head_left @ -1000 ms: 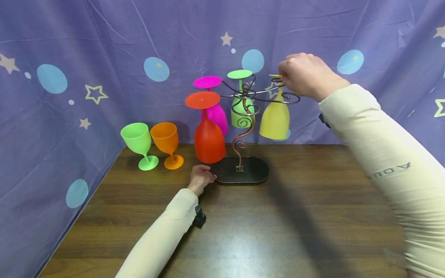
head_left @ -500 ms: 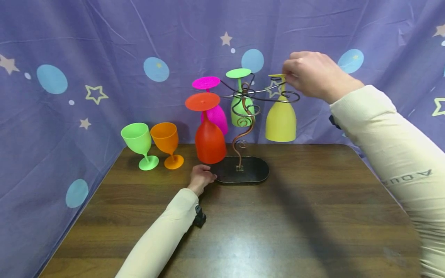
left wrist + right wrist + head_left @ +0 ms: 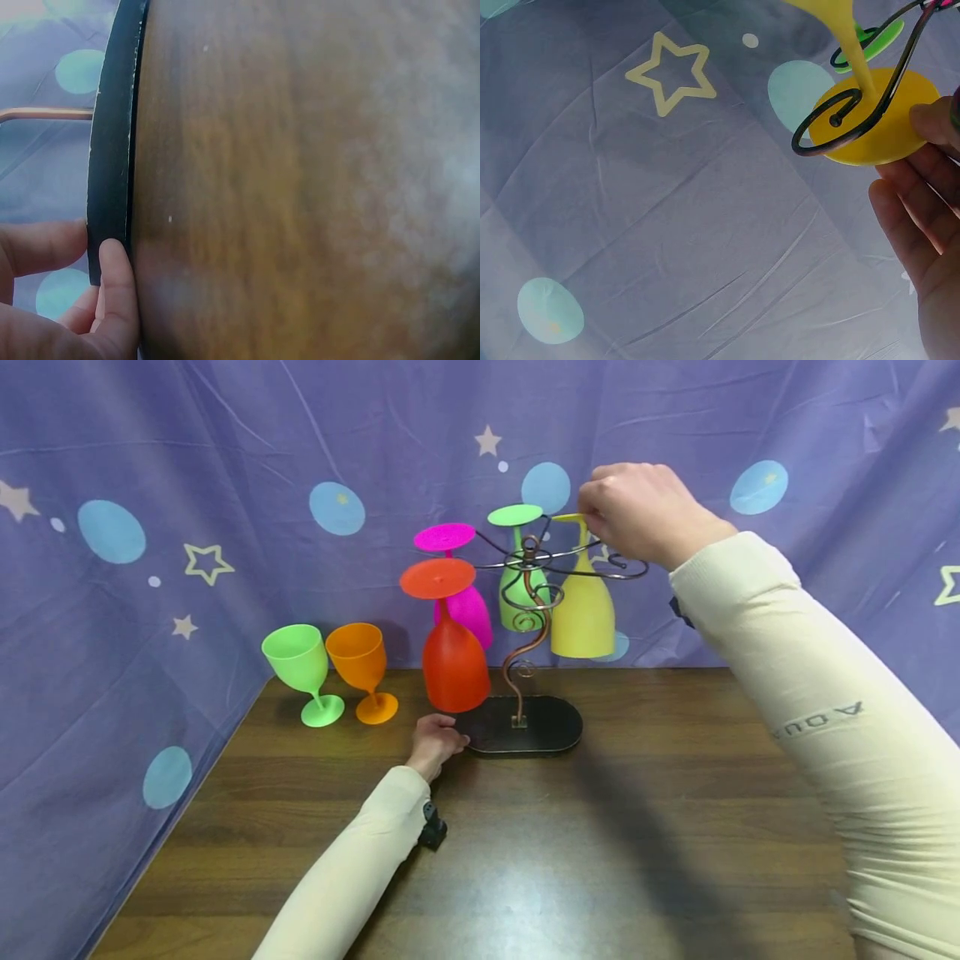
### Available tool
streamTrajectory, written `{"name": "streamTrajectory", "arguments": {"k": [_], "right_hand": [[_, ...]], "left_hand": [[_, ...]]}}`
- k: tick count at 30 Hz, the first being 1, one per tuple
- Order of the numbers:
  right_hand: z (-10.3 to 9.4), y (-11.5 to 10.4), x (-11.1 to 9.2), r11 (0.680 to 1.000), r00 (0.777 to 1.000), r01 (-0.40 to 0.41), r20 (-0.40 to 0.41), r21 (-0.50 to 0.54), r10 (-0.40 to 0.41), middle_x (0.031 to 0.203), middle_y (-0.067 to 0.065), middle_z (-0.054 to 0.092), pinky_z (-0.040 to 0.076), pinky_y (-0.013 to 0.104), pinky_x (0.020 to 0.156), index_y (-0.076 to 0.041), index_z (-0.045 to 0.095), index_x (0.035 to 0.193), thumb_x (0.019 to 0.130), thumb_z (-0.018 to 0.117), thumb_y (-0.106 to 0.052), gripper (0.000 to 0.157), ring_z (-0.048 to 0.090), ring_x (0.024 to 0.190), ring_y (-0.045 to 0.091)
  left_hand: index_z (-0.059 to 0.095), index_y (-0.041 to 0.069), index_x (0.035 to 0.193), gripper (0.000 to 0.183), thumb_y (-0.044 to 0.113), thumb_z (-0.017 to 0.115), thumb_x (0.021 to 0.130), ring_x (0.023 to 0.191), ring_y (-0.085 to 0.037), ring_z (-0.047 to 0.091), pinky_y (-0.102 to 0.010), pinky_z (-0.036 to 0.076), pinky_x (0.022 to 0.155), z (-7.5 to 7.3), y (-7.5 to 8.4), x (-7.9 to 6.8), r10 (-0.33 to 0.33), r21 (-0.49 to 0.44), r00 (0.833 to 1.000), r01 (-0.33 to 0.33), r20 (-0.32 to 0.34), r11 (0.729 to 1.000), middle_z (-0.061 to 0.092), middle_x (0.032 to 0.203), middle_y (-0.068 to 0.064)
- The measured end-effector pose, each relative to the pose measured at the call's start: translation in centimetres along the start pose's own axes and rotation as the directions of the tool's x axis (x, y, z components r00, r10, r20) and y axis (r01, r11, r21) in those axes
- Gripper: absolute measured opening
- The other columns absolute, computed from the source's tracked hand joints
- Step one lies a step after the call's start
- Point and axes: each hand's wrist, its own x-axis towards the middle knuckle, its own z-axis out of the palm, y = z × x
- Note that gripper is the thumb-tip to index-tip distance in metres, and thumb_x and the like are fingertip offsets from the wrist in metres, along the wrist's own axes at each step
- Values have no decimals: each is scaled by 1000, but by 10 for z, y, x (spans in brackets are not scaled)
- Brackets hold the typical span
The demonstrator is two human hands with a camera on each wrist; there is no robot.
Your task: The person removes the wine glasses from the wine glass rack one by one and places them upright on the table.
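My right hand (image 3: 648, 514) pinches the foot of a yellow goblet (image 3: 582, 614), which hangs upside down at the right side of a wire goblet rack. In the right wrist view, thumb and fingers hold the rim of the yellow foot (image 3: 904, 124), and a curled wire hook (image 3: 836, 144) passes close by the goblet's stem. Low on the left, my left hand (image 3: 435, 747) grips the end of the rack's black base (image 3: 553, 727) between thumb and fingers. A red goblet (image 3: 456, 672), a magenta goblet (image 3: 472, 614) and a green goblet (image 3: 517, 589) hang inverted on the rack.
A light green goblet (image 3: 296, 660) and an orange goblet (image 3: 358, 660) stand upright to the left of the rack on the wooden table (image 3: 487, 843). A purple curtain (image 3: 225, 460) with stars and dots hangs close behind and along the left.
My right hand drew the yellow goblet slightly right, then brought it left and a little up, closer to the rack's centre. My left hand stays on the base.
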Motion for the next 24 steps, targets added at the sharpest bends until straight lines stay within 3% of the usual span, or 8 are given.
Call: {"name": "streamTrajectory", "arguments": {"k": [12, 18, 24], "right_hand": [[2, 8, 21, 992, 982, -124, 141, -24, 127, 83, 14, 61, 44, 53, 62, -7, 65, 80, 83, 50, -2, 16, 55, 75, 36], [5, 22, 14, 982, 971, -187, 148, -21, 188, 80, 14, 57, 42, 54, 62, -7, 61, 76, 79, 45, -1, 17, 51, 73, 36], [-2, 41, -5, 972, 962, -234, 144, -6, 232, 87, 16, 60, 42, 58, 66, -5, 66, 87, 83, 49, -5, 18, 54, 80, 40]], "left_hand": [[60, -9, 110, 40, -8, 71, 72, 61, -18, 65, -37, 57, 70, 2, -1, -2, -3, -6, 1000, 3, -16, 1000, 67, 88, -20], [60, -6, 111, 39, -7, 71, 74, 61, -16, 63, -37, 56, 72, 4, 1, -4, -15, 15, 1000, 15, -13, 1000, 68, 85, -17], [59, -7, 111, 39, -7, 70, 74, 65, -20, 65, -38, 56, 73, 5, 1, -4, -15, 11, 1000, 15, -2, 1000, 67, 87, -18]]}}
